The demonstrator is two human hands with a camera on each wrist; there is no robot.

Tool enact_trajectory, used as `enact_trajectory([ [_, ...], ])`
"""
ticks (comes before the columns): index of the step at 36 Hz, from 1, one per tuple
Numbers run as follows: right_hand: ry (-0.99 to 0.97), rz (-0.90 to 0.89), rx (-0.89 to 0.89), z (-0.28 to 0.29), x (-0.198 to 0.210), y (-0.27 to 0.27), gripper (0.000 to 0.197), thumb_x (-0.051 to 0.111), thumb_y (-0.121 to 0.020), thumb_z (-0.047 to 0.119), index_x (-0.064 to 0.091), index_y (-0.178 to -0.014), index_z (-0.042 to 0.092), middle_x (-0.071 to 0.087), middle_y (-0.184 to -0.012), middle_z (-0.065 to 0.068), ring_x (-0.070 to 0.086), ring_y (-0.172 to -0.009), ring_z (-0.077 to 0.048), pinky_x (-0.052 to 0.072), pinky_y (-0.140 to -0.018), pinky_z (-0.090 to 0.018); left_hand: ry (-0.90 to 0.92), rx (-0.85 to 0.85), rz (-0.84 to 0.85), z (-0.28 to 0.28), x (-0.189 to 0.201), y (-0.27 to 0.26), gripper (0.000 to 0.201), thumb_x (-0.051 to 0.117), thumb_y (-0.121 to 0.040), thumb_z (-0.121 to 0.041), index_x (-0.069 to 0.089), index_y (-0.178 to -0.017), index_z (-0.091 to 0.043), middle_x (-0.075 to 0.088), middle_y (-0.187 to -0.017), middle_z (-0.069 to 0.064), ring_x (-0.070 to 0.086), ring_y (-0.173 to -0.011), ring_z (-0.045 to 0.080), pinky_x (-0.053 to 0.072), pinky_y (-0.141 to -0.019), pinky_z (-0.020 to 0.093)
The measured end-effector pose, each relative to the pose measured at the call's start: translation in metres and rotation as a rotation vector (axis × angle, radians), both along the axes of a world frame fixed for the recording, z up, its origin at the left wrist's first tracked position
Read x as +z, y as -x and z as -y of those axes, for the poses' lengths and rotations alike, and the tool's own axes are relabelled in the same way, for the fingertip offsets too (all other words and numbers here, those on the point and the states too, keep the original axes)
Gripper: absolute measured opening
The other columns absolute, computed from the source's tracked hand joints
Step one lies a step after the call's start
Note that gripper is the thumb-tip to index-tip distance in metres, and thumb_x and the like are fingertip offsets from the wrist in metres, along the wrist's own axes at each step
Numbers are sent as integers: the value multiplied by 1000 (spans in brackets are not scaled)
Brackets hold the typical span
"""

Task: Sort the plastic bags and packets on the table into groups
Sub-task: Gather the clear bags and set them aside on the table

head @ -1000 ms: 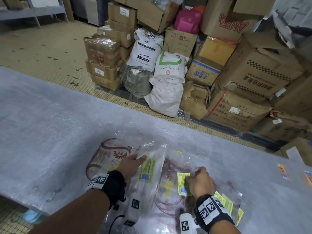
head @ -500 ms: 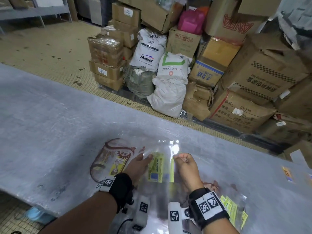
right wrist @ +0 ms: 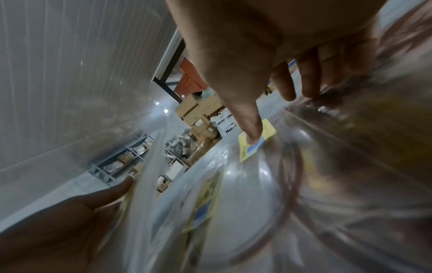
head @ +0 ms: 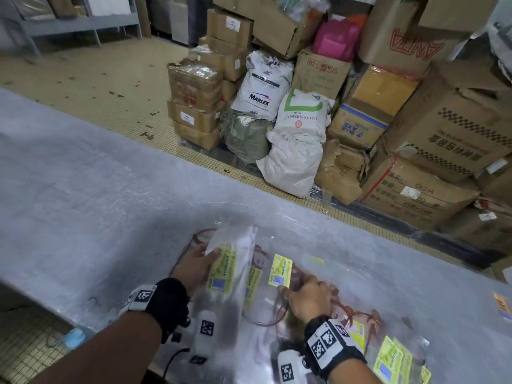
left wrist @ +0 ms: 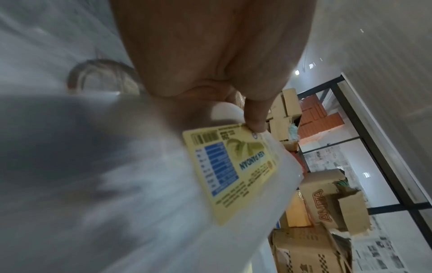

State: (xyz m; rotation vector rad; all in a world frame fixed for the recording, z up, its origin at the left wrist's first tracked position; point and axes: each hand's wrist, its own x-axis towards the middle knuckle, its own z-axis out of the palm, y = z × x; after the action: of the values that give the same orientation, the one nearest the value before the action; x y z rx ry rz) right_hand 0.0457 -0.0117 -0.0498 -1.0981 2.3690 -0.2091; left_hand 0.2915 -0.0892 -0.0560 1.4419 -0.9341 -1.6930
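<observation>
Clear plastic bags with yellow printed labels (head: pixel 279 306) lie in an overlapping heap at the lower centre of the head view, on the grey plastic-covered table (head: pixel 83 189). At the near edge, low in the frame, both forearms carry black wrist straps with square black-and-white markers.

Left hand (head: pixel 194 264) grips one clear bag with a yellow label reading "KEK PANDAN" (head: pixel 227 267), raised off the heap and tilted upward; the left wrist view shows the thumb (left wrist: pixel 254 118) pinching the label's corner against the film. Under this bag a reddish-brown printed bag (head: pixel 199 236) lies flat on the table.

Right hand (head: pixel 310 295) rests on the heap just right of centre with its fingers (right wrist: pixel 308 81) spread and lightly bent, the thumb tip pressing on a second yellow label with a blue panel (head: pixel 280 270); it grips nothing. More yellow-labelled bags (head: pixel 393 361) lie at the lower right corner.

Beyond the table's far edge runs a yellow tiled floor (head: pixel 97 79). Across the upper centre and upper right stand stacked brown cardboard boxes (head: pixel 457 134), white woven sacks (head: pixel 263 87) and a pink bag (head: pixel 336 40).
</observation>
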Motion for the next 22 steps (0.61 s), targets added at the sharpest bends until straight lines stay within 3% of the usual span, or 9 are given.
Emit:
enact_trajectory([
  [2,-71,-48,11,-1,-2,-3,78,65,-81,62,45,-139,14,38,-145,-14,34,-134,-34,32,-109,-40,-9,-5,24,0,-1,-8,12,60,-98,-20,72,-102,-19,75,-97,17,71,-89,38,54,-89,58],
  [4,-104,-67,21,0,-6,-5,73,64,-84,56,45,-139,14,36,-146,-14,33,-133,-34,32,-109,-41,-11,8,40,0,-3,-14,11,62,-96,-23,73,-100,-22,75,-99,16,71,-93,39,53,-90,58],
  [9,-112,-83,25,2,-2,-9,52,58,-90,40,50,-133,12,44,-139,-14,39,-128,-34,36,-106,-39,18,-1,34,-5,1,-11,11,60,-98,-20,70,-100,-23,77,-94,9,73,-88,30,58,-84,46],
  [11,-98,-54,1,4,-7,-9,50,63,-85,40,55,-126,13,51,-134,-13,46,-123,-33,41,-103,-38,-2,-5,6,-7,3,-6,13,58,-98,-18,71,-102,-19,76,-96,11,73,-89,31,58,-83,45],
  [14,13,120,-83,7,-8,-8,32,73,-79,26,57,-104,14,66,-104,-7,63,-93,-25,55,-84,-36,-22,-8,-35,-9,3,2,16,56,-99,-15,71,-105,-10,75,-100,16,72,-92,33,57,-83,47],
  [16,122,274,-124,6,-3,-11,20,67,-85,5,50,-91,14,63,-79,-2,61,-68,-15,52,-62,-26,-19,-31,-45,-10,5,8,17,57,-99,-16,71,-104,-8,75,-101,16,72,-92,34,57,-85,49],
  [17,187,331,-134,5,0,-13,21,62,-86,-1,48,-87,14,59,-74,-1,58,-62,-15,49,-58,-25,-19,-42,-45,-10,5,11,18,57,-99,-17,71,-104,-7,75,-101,16,73,-91,33,57,-84,48],
  [20,323,444,-92,4,6,-19,21,52,-88,-6,52,-88,14,62,-80,-4,61,-71,-22,55,-67,-35,-45,-33,-78,-10,6,19,19,56,-99,-15,69,-104,-2,75,-99,16,74,-83,27,60,-69,38],
  [22,364,512,-66,5,10,-24,22,47,-91,-9,54,-91,12,62,-86,-9,58,-74,-19,52,-64,-26,-48,-34,-90,-10,5,25,19,59,-97,-18,70,-103,-3,74,-101,17,74,-86,27,59,-73,42],
])
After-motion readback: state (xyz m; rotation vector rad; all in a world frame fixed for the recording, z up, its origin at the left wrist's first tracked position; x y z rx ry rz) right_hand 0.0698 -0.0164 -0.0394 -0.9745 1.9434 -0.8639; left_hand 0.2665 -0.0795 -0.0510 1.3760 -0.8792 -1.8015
